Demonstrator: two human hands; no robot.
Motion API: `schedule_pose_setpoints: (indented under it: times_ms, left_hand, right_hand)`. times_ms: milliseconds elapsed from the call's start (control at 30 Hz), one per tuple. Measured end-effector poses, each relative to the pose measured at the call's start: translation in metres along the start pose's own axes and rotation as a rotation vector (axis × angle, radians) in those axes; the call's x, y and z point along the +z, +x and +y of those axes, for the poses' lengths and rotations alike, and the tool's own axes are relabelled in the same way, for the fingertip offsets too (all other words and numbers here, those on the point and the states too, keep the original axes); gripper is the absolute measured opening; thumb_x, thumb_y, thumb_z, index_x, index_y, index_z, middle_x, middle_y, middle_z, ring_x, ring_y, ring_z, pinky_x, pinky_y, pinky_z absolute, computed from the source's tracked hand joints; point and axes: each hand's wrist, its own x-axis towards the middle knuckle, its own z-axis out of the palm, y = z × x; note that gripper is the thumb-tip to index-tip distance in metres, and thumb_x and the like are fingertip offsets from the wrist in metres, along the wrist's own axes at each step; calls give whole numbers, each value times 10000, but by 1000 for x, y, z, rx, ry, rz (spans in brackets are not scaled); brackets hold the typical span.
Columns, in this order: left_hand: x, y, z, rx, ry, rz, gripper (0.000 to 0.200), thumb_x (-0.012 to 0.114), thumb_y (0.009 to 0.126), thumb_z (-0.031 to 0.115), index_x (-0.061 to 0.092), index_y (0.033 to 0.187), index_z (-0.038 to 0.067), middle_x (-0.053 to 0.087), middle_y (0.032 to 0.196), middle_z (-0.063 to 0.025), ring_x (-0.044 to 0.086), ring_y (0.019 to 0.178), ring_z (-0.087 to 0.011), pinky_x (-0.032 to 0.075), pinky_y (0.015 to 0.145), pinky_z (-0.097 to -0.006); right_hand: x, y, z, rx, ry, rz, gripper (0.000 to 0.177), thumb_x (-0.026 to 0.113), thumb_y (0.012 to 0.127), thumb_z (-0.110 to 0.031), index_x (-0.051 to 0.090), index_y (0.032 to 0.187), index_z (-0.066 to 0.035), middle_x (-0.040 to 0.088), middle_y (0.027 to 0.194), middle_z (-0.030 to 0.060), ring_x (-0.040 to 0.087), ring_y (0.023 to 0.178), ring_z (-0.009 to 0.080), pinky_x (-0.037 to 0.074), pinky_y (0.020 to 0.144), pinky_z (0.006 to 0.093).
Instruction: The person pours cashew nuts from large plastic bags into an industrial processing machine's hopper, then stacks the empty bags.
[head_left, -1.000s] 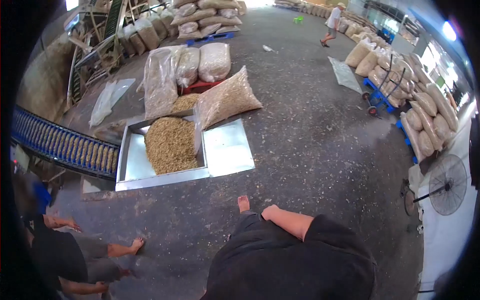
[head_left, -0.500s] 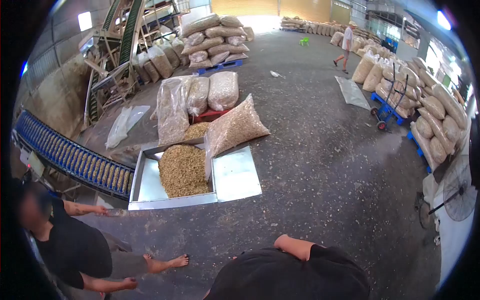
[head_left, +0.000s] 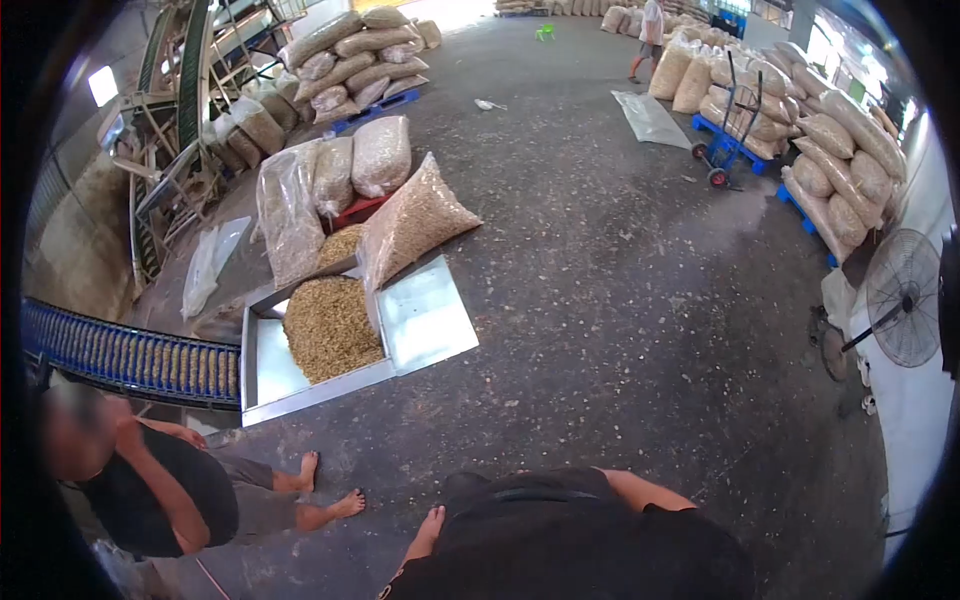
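My left hand (head_left: 426, 536) hangs low beside my dark shirt (head_left: 580, 535), over the bare floor. Its fingers are too small and foreshortened to make out. On the other side, my right forearm (head_left: 648, 489) reaches in front of my waist, and the hand at its end is hidden by my body. Ahead to the left, a shallow metal tray (head_left: 320, 397) holds a heap of golden-brown flakes or chips (head_left: 333, 330). A full clear sack (head_left: 415, 225) leans over the tray's rim. Both my hands are well apart from the tray and the sack.
A barefoot co-worker (head_left: 165, 490) stands at my left, by a blue cleated conveyor (head_left: 130, 350). Filled sacks (head_left: 350, 60) are stacked on pallets. At the right are a hand truck (head_left: 730, 130), more sacks (head_left: 840, 150) and a large fan (head_left: 903, 298). Another person (head_left: 650, 40) walks far off.
My view has swung right and down, so the tray and sacks sit further left and higher. My left hand has come into view. The co-worker has raised one arm towards the head.
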Motion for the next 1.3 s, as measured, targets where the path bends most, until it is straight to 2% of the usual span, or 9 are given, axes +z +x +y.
schedule_pose_setpoints:
  times_ms: [100, 267, 467, 767, 900, 1000, 1100, 1167, 1300]
  left_hand:
    - [-1, -15, 15, 46, -54, 105, 676, 347, 947, 551, 447, 1309, -11, 490, 1307, -248, 443, 1248, -374, 351, 1023, -398]
    - [-12, -25, -16, -93, 130, -112, 586, 454, 915, 469, 497, 1260, -4, 548, 1225, -242, 506, 1177, -353, 404, 956, -404]
    - [-16, -29, -29, -90, 207, -292, 528, 501, 886, 408, 531, 1212, -7, 590, 1146, -231, 558, 1097, -335, 437, 905, -408]
    - [-4, 0, -47, 197, 261, -261, 443, 570, 841, 316, 582, 1139, -12, 654, 1027, -215, 636, 977, -308, 485, 828, -413]
    - [-13, -10, -57, -45, 76, -249, 392, 547, 867, 323, 599, 1078, -4, 642, 902, -150, 622, 828, -256, 490, 719, -372]
    - [-25, -25, -63, -285, -115, -230, 360, 524, 893, 329, 616, 1017, 4, 629, 776, -85, 607, 679, -204, 495, 611, -331]
    - [-41, -34, -68, -330, -129, -249, 370, 520, 896, 342, 614, 1019, 6, 628, 780, -85, 608, 683, -205, 495, 615, -332]
    - [-50, -37, -69, -307, -91, -277, 376, 517, 899, 351, 614, 1020, 8, 627, 782, -85, 608, 686, -206, 495, 618, -333]
    - [-70, -36, -64, -250, -25, -287, 390, 512, 903, 367, 612, 1023, 10, 625, 786, -86, 608, 691, -208, 494, 625, -334]
  right_hand:
    - [15, -21, 8, -198, -330, 3, 483, 470, 912, -407, 525, 1291, -113, 532, 1300, 146, 502, 1181, 335, 427, 942, 420]
    - [19, -51, 7, -365, -588, 100, 505, 406, 937, -459, 535, 1283, -115, 546, 1291, 137, 503, 1196, 323, 419, 958, 421]
    - [18, -31, 9, -225, -637, -2, 518, 388, 935, -485, 536, 1281, -128, 541, 1296, 125, 507, 1197, 310, 416, 961, 423]
    - [25, -19, 21, -126, -699, -50, 539, 362, 932, -524, 537, 1277, -149, 533, 1302, 108, 513, 1198, 290, 411, 967, 427]
    - [23, 6, 17, -49, -868, -30, 549, 350, 931, -541, 537, 1276, -158, 530, 1305, 100, 516, 1198, 282, 409, 969, 428]
    - [12, -18, -33, 123, -785, -17, 578, 306, 944, -554, 613, 1198, -136, 613, 1207, 111, 573, 1136, 275, 439, 940, 436]
    - [34, -31, -93, 133, -1025, 17, 414, 418, 921, -440, 650, 1159, -194, 637, 1177, 60, 570, 1148, 238, 440, 913, 397]
    - [38, -15, -110, -76, -1430, -11, 346, 500, 875, -368, 666, 1097, -161, 658, 1129, 48, 616, 1066, 240, 475, 858, 417]
    - [47, 10, -149, -154, -1575, -123, 276, 569, 857, -278, 683, 1095, -198, 648, 1153, 32, 618, 1052, 234, 464, 862, 421]
